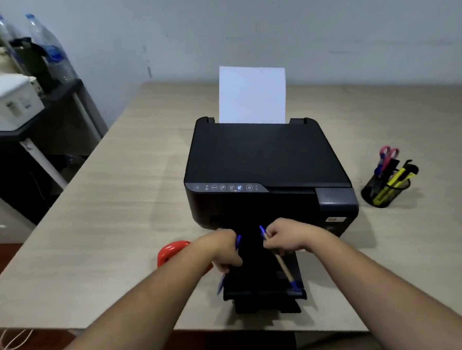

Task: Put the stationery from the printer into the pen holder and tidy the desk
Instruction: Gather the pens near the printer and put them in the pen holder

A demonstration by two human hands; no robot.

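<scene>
A black printer (261,157) stands mid-desk with its output tray (260,293) pulled out toward me. Over that tray, my left hand (226,251) is closed around a blue pen (221,281). My right hand (286,237) grips a tan pen with blue ends (283,265). A black mesh pen holder (383,191) sits to the right of the printer, holding pink-handled scissors (388,156) and a yellow cutter (391,184).
White paper (252,94) stands upright in the printer's rear feed. A red ring-shaped object (169,251) lies on the wooden desk (114,207) behind my left wrist. A dark side table with a white box (6,102) and bottles stands at the left.
</scene>
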